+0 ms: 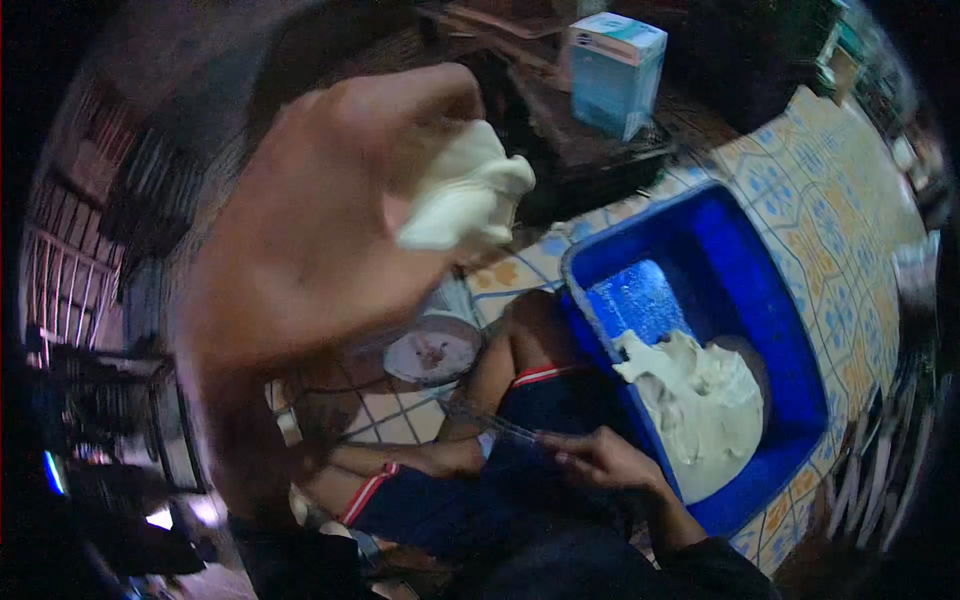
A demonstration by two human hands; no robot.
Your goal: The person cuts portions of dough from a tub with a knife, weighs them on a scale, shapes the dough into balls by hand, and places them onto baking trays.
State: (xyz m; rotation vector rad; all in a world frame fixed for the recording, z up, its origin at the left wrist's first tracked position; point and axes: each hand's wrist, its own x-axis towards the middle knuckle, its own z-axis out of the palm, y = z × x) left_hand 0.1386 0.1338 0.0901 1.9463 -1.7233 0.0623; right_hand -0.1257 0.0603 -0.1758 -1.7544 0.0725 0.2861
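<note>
My left hand point(325, 200) is curled around a pale dough lump point(462, 195). My right hand point(612, 460) grips a thin stick point(500, 426), maybe plastic. One lump looks scooped out, but a big dough heap point(705, 420) is left in the blue tub point(735, 240) on the tiled floor point(825, 240).

The raised cream-coloured lump point(460, 200) and the larger cream-coloured mass point(705, 410) look doughy, smooth and faintly shiny, beside the glossy plastic of the deep blue rectangular tub point(745, 250). The blue-and-white upright box point(615, 80) looks like smooth card, the red-and-white-trimmed dark shorts point(560, 415) matt cloth; the slim pale rod point(505, 428) is too blurred to tell plastic from metal.
</note>
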